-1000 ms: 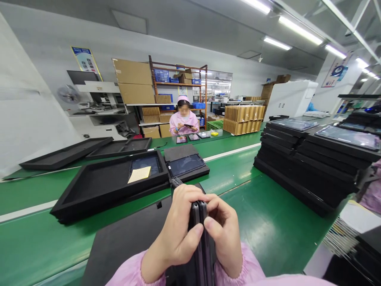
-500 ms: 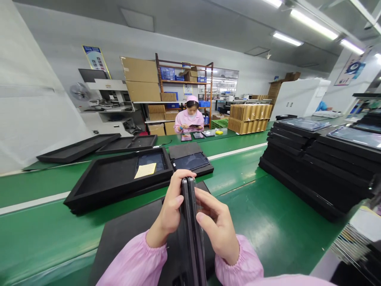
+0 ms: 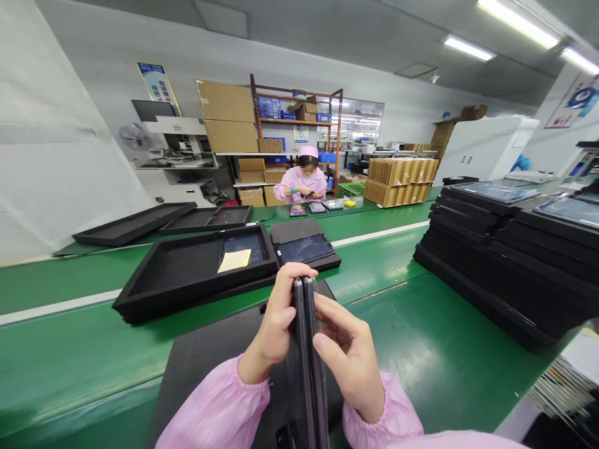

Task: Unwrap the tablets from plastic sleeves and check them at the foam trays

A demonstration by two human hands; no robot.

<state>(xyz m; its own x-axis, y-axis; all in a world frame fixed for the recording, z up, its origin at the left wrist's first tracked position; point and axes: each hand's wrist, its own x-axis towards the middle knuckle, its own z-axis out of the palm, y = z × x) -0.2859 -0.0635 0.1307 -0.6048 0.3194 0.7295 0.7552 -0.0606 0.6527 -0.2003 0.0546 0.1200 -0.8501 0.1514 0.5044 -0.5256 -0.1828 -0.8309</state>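
Two dark tablets (image 3: 309, 362) stand on edge, side by side, between my hands, with their thin sides facing me. My left hand (image 3: 279, 324) is closed on the left one, its fingers bent over the top end. On the other side, my right hand (image 3: 350, 352) grips the right one, thumb near its edge and fingers along its outer face. Below them lies a black foam board (image 3: 206, 368). Just beyond, another tablet (image 3: 305, 248) lies screen up on black foam. The tablets' lower ends run toward the bottom of the view.
A black foam tray (image 3: 159, 274) at left holds a tablet under a yellow sheet (image 3: 234, 260). More trays (image 3: 135, 223) lie behind it. Tall stacks of black foam trays (image 3: 486, 249) stand at right on the green bench (image 3: 412, 349). A co-worker (image 3: 306, 181) in pink sits opposite.
My view has turned slightly left, so the scene sits further right. Both hands keep the same hold on the upright tablets. The co-worker's hands have shifted and the held device has tilted lower.
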